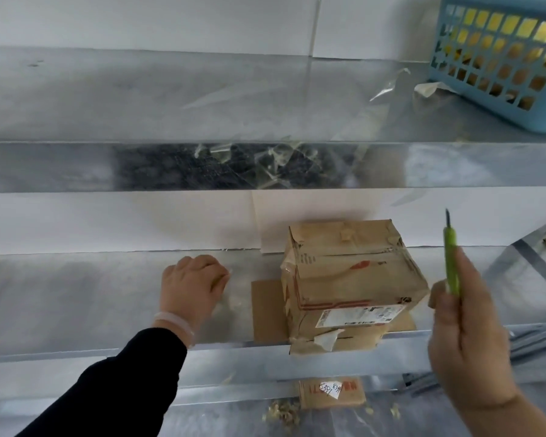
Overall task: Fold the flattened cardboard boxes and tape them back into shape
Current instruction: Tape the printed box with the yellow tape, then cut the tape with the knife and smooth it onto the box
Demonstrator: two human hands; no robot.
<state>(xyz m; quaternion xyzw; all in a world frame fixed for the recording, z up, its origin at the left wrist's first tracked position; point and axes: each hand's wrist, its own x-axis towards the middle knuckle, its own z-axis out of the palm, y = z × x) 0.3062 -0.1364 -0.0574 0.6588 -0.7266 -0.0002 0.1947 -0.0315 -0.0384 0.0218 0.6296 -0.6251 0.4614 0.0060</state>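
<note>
A taped-up cardboard box (353, 279), creased and carrying a white shipping label (360, 316), stood on the middle metal shelf (76, 298), its front end overhanging the shelf's edge. It rested on a flat cardboard sheet (267, 310) that showed at its left. Just left of the sheet the left hand (193, 288) rested on the shelf, its fingers (215, 272) curled under with nothing visible in them; a pale bracelet (174, 323) and a dark sleeve (123, 383) followed behind. To the box's right, the right hand (467, 348) gripped a green utility knife (451, 263) upright, blade pointing up. Below, a flattened cardboard box (331, 392) lay among cardboard shreds (281, 411). Clear tape scraps (275, 162) clung to the upper shelf's edge, and a blue basket (498, 58) sat at its far right
</note>
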